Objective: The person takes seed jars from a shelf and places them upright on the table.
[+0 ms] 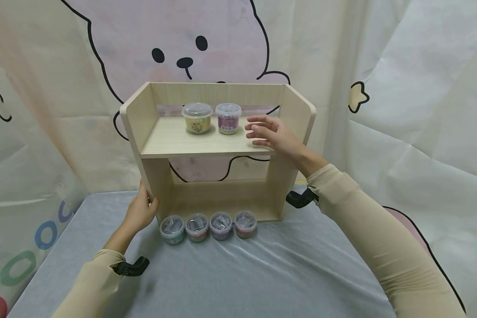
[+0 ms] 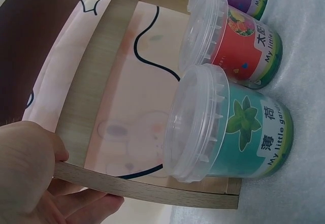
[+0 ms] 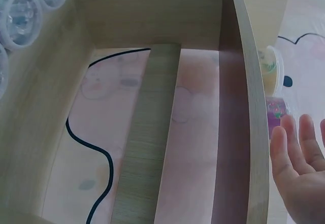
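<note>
A two-tier wooden shelf (image 1: 210, 148) stands on the table. On its upper board sit a yellow-labelled lidded cup (image 1: 198, 123) and a purple-labelled lidded cup (image 1: 228, 123), side by side. My right hand (image 1: 268, 134) is over the right part of that board, just right of the purple cup and apart from it, fingers loosely bent and holding nothing. My left hand (image 2: 38, 178) grips the edge of the shelf's left side panel, thumb inside and fingers outside. Nearest to it is a teal-labelled lidded cup (image 2: 249, 132) on the table.
Lined up along the shelf's lower front are the teal cup, a red-labelled cup (image 2: 246, 49), a purple-labelled cup (image 1: 221, 232) and another reddish cup (image 1: 245, 229). A grey-blue cloth (image 1: 242, 278) covers the table. Printed curtains (image 1: 413, 110) hang behind and at the sides.
</note>
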The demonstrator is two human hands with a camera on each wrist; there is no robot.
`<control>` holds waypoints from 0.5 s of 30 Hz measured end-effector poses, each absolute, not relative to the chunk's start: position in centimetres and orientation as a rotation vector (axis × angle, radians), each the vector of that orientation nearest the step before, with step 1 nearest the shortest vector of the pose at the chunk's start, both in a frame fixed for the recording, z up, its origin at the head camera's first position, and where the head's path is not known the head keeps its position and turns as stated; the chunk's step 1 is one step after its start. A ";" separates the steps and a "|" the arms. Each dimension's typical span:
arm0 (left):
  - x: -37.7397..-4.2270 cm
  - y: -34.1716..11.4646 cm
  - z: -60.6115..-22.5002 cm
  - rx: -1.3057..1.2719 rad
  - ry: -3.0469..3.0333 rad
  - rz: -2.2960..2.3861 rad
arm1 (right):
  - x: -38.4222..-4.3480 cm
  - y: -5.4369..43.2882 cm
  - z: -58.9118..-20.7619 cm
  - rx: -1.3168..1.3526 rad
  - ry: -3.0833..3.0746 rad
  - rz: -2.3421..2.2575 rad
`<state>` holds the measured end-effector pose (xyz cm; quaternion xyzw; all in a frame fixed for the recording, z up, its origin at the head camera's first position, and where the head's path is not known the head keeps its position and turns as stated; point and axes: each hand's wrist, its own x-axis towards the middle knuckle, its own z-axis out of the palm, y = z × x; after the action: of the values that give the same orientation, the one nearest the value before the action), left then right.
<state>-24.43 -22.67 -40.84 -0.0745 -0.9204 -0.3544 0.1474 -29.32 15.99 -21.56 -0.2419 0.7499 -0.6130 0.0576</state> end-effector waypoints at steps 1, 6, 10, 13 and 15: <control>-24.4 -22.7 -40.8 -0.217 -2.643 -1.019 | -29.5 15.8 -21.4 -0.717 2.272 -1.875; -24.4 -22.7 -40.8 -0.221 -2.630 -1.030 | -30.2 15.0 -20.9 -0.638 2.264 -1.973; -24.4 -22.7 -40.9 -0.224 -2.620 -1.035 | -31.0 14.2 -20.8 -0.588 2.271 -2.028; -24.4 -22.7 -41.0 -0.226 -2.617 -1.027 | -31.7 13.6 -20.9 -0.556 2.228 -2.081; -24.4 -22.7 -41.0 -0.227 -2.619 -1.024 | -32.2 13.3 -21.1 -0.523 2.183 -2.107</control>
<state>-24.43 -22.70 -41.02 -0.0794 -0.9164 -0.3583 0.1597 -32.20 13.31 -21.07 -0.1698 0.7087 -0.6841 0.0316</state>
